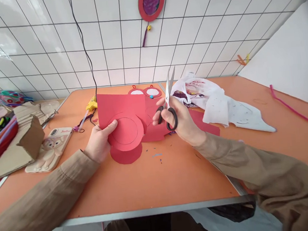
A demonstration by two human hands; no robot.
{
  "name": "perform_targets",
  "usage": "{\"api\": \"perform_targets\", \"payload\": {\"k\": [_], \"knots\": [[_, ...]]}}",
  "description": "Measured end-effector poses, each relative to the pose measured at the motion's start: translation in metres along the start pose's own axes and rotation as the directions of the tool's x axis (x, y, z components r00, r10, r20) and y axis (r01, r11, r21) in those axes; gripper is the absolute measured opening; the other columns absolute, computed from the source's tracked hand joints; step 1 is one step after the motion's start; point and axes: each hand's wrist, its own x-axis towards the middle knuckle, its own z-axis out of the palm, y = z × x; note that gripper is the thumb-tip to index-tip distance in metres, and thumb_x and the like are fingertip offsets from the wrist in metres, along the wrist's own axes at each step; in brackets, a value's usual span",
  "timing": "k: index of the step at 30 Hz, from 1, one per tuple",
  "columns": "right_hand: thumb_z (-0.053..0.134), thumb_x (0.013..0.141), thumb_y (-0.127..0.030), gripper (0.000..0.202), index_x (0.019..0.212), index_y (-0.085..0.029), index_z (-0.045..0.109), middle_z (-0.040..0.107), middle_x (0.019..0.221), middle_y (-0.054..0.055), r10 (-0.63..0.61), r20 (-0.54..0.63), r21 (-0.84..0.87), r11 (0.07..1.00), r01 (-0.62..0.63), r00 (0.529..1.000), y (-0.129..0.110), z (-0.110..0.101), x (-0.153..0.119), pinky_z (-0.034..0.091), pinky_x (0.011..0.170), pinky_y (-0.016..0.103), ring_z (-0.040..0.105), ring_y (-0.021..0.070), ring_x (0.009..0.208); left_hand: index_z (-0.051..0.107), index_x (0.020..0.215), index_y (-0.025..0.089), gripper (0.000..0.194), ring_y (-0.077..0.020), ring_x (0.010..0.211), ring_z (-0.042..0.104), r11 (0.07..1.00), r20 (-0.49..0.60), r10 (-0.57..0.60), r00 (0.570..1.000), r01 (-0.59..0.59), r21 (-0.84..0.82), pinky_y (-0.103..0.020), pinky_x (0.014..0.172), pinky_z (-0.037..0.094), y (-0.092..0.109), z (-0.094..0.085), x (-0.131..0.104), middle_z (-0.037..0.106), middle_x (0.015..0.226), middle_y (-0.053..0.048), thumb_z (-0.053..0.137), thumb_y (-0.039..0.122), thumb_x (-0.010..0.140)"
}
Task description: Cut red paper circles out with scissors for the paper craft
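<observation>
My left hand pinches a sheet of red paper, its thumb lying on the front. A round part with drawn circles is partly cut out along the sheet's lower right side. In my right hand are black-handled scissors, blades pointing up and slightly parted, a little to the right of the sheet and apart from it. Below the held sheet a red paper disc rests on the orange table. More red paper lies behind my hands, partly hidden.
At the left are a phone, folded cardboard and a yellow glue gun with a dark cord. Two red rings lie at the back. A white plastic bag and white paper are on the right.
</observation>
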Motion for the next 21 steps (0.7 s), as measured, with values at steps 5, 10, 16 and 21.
{"api": "perform_targets", "payload": {"k": [5, 10, 16, 21], "knots": [[0.056, 0.084, -0.061, 0.043, 0.094, -0.019, 0.050, 0.059, 0.091, 0.007, -0.015, 0.312, -0.015, 1.000, 0.021, 0.950, -0.003, -0.005, -0.014, 0.047, 0.079, 0.034, 0.059, 0.0196, 0.087, 0.075, 0.086, 0.017, 0.018, -0.0243, 0.097, 0.069, 1.000, -0.088, 0.010, 0.996, -0.011, -0.013, -0.031, 0.084, 0.056, -0.002, -0.002, 0.002, 0.077, 0.095, -0.007, 0.079, 0.023, 0.069], [0.055, 0.084, -0.061, 0.047, 0.096, -0.016, 0.055, 0.060, 0.079, 0.006, 0.093, 0.503, 0.050, 0.989, -0.136, 0.859, 0.009, -0.010, -0.018, 0.048, 0.064, 0.030, 0.061, 0.0166, 0.070, 0.074, 0.087, 0.016, 0.020, -0.0230, 0.098, 0.069, 1.000, -0.140, 0.007, 0.990, -0.010, -0.023, -0.029, 0.085, 0.055, -0.006, 0.000, 0.002, 0.077, 0.092, -0.006, 0.079, 0.022, 0.069], [0.056, 0.082, -0.063, 0.055, 0.102, -0.012, 0.058, 0.062, 0.070, 0.004, 0.317, 0.545, 0.028, 0.918, -0.395, 0.776, 0.014, -0.018, -0.020, 0.046, 0.053, 0.025, 0.059, 0.0130, 0.055, 0.073, 0.089, 0.018, 0.021, -0.0254, 0.110, 0.064, 0.998, -0.144, 0.067, 0.987, -0.063, 0.029, -0.032, 0.091, 0.053, -0.007, 0.000, 0.001, 0.077, 0.098, -0.005, 0.078, 0.026, 0.070], [0.056, 0.082, -0.063, 0.058, 0.106, -0.010, 0.060, 0.063, 0.069, 0.004, 0.344, 0.609, 0.011, 0.897, -0.442, 0.715, 0.013, -0.020, -0.020, 0.045, 0.050, 0.025, 0.061, 0.0139, 0.054, 0.073, 0.087, 0.018, 0.017, -0.0270, 0.111, 0.063, 0.980, -0.128, 0.182, 0.975, -0.168, 0.109, -0.035, 0.095, 0.051, -0.006, 0.001, 0.000, 0.076, 0.097, -0.006, 0.074, 0.027, 0.073]]}}
